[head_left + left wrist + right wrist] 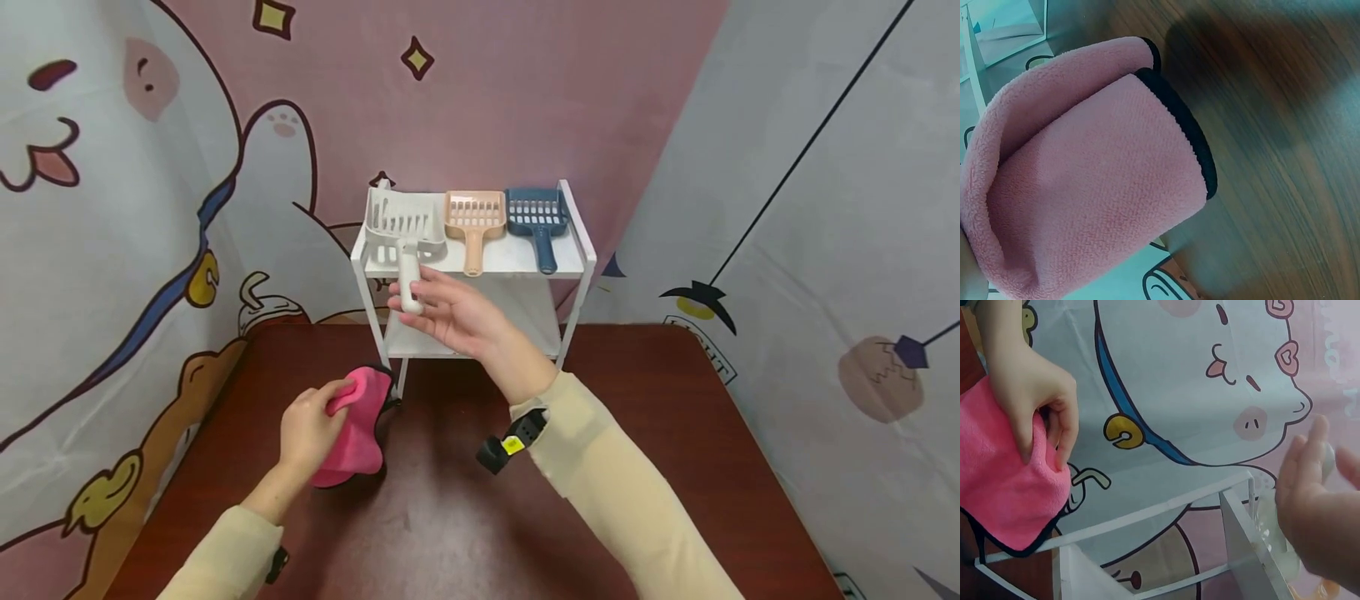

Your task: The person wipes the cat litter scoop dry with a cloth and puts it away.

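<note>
In the head view my right hand (pixel 457 312) holds the handle of a white cat litter scoop (pixel 408 221) between thumb and fingers. The scoop's slotted head overlaps the left end of the rack's top shelf, and its handle reaches past the front edge. My left hand (pixel 311 429) pinches a bunched fold of a pink cloth (pixel 360 433) with black edging, lower left of the rack. The left wrist view shows the cloth's fuzzy surface (pixel 1097 162), folded over on itself. In the right wrist view, my right hand's fingers (pixel 1310 462) are fairly straight and partly hide the white handle.
A white two-tier rack (pixel 502 265) stands at the back of the dark red-brown table (pixel 637 450). On its top shelf lie a peach litter scoop (pixel 474 221) and a dark blue one (pixel 538 218). Cartoon-printed fabric (pixel 487 100) hangs behind and along both sides.
</note>
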Demonstrator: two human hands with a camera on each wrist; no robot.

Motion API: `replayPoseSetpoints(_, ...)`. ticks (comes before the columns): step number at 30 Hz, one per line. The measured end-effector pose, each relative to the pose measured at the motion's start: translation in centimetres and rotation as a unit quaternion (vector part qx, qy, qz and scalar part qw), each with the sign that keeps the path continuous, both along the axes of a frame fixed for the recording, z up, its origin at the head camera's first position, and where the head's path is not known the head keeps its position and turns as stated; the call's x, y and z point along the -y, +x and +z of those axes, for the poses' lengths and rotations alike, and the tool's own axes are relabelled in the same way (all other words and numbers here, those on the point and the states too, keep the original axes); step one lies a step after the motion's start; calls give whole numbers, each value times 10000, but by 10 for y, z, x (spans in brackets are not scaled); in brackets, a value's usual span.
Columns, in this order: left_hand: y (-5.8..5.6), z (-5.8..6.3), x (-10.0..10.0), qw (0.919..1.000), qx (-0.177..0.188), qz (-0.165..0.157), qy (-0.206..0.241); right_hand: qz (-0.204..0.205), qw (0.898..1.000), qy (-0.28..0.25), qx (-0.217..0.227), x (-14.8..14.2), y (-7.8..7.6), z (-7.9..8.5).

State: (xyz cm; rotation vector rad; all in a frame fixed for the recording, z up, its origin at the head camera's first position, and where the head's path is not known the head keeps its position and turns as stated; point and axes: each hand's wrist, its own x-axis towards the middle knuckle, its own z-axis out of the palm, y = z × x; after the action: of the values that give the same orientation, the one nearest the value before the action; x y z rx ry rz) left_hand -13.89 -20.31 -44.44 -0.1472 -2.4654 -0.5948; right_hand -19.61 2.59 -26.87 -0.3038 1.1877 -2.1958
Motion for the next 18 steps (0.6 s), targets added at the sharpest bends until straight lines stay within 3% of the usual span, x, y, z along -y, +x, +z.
replayPoseSetpoints(7, 0, 0, -1, 10000, -85, -25, -10, 169, 9998, -26, -91, -3, 0, 1)
replayPoseSetpoints(11, -1, -1, -1, 9999, -103, -55, -22, -52, 10000, 31, 15, -1, -2, 1)
replayPoseSetpoints(18, -2, -2, -2, 9999, -136, -38, -77, -383, 9975, 574, 140, 4, -4, 1)
